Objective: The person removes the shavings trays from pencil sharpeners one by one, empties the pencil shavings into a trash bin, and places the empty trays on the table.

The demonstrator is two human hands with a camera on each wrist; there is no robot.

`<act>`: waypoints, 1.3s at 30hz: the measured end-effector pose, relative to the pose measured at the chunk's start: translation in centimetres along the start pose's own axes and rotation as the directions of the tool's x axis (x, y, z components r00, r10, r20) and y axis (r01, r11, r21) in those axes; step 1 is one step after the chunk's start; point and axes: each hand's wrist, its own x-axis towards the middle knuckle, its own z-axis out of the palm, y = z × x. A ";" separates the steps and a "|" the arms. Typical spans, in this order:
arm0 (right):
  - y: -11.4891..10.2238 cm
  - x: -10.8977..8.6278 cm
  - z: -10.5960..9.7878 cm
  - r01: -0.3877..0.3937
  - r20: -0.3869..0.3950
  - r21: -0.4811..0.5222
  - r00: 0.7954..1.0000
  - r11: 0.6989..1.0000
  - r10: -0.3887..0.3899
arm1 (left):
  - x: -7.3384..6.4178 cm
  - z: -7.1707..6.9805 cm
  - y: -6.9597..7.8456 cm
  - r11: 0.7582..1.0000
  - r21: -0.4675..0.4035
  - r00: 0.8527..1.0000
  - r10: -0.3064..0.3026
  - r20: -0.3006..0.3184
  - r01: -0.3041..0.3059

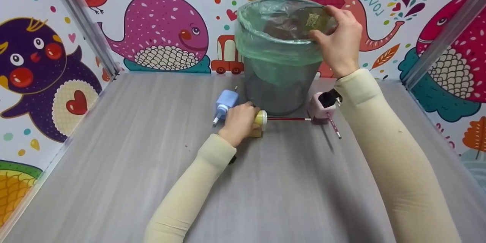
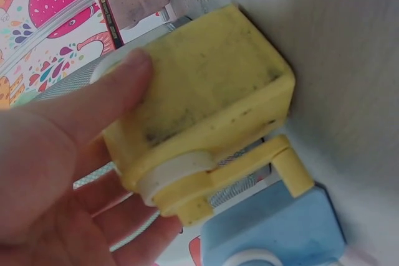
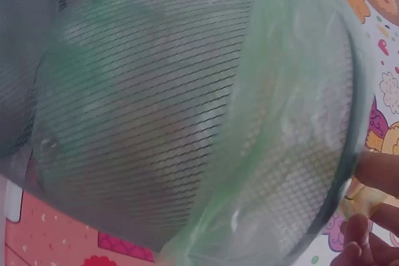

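My left hand (image 1: 240, 122) grips a yellow hand-crank pencil sharpener (image 1: 259, 118) low at the table, left of the bin's base. In the left wrist view the thumb lies along the sharpener's body (image 2: 212, 79) and its crank handle (image 2: 255, 160) faces the blue sharpener. A red pencil (image 1: 286, 119) lines up with the yellow sharpener's white end. At the right rim of a mesh waste bin (image 1: 281, 91), my right hand (image 1: 341, 40) pinches a translucent yellowish piece (image 1: 314, 21) with shavings showing on it. In the right wrist view its fingers (image 3: 380, 172) are partly cut off.
A green liner bag (image 1: 279, 51) covers the bin's rim. The blue sharpener (image 1: 227, 98) stands left of the bin, and a pink sharpener (image 1: 321, 108) with a pencil (image 1: 334, 126) stands right of it. Behind them rises a patterned wall (image 1: 167, 30).
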 end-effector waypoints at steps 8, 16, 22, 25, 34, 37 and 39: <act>-0.5 0.4 -0.1 0.044 0.055 -0.096 0.998 0.994 -0.039 | -0.1 0.2 0.0 0.999 0.009 0.998 0.036 -0.043 -0.035; -0.5 0.6 -0.4 0.182 0.066 -0.173 0.983 0.968 -0.173 | -0.1 0.0 0.0 0.999 0.014 0.999 0.034 -0.026 -0.033; -0.8 0.7 -0.6 0.223 0.121 -0.211 0.972 0.952 -0.201 | -0.1 0.0 0.0 0.999 0.005 0.999 0.037 -0.022 -0.037; -1.2 0.8 -0.4 0.248 0.147 -0.230 0.965 0.941 -0.218 | -0.1 0.0 -0.2 0.999 -0.013 0.999 0.032 -0.018 -0.032; -1.5 1.1 -0.1 0.416 0.223 -0.337 0.907 0.844 -0.358 | -0.2 0.0 -0.4 0.999 -0.019 0.999 0.029 -0.032 -0.029; -1.3 1.1 -0.3 0.436 0.236 -0.357 0.898 0.826 -0.371 | -0.2 0.1 -0.3 0.999 -0.009 0.998 0.045 -0.052 -0.045; -1.3 1.2 -0.4 0.441 0.247 -0.356 0.895 0.824 -0.372 | -0.2 0.1 -0.3 0.999 -0.005 0.997 0.046 -0.054 -0.046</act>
